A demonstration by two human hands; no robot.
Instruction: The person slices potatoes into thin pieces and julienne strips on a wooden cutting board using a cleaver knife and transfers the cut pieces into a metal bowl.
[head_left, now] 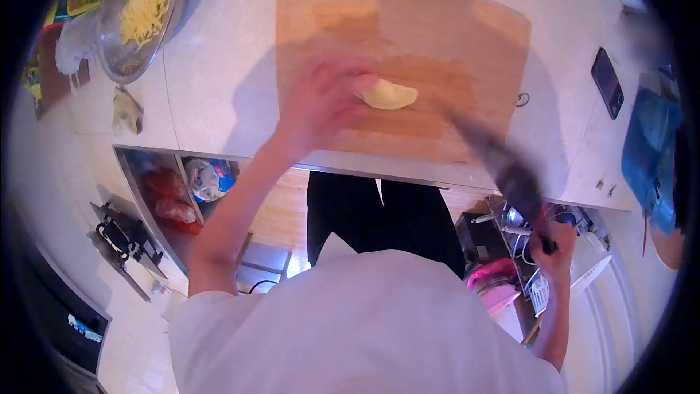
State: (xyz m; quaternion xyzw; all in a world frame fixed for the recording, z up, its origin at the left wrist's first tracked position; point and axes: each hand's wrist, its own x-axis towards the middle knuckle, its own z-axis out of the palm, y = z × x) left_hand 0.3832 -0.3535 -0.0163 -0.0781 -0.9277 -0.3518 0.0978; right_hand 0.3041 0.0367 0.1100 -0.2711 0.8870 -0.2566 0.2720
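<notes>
A pale yellow piece of what looks like peeled potato (390,94) lies on the wooden cutting board (408,0). At its left end is my left hand (324,102), smeared by motion, its fingers apart and stretched toward the piece. Whether the fingertips touch it I cannot tell. My right hand (555,244) is wrapped round the handle of a dark kitchen knife (507,168). The blade is blurred and points up and left over the board's lower right part, apart from the yellow piece.
A metal colander (117,66) with thin yellow strips stands at the upper left of the white counter (226,0). To its left are several packages. A phone (607,83) lies on the right, near a blue bag (645,146). Below the counter edge are an open drawer (182,193) and a pink container (496,284).
</notes>
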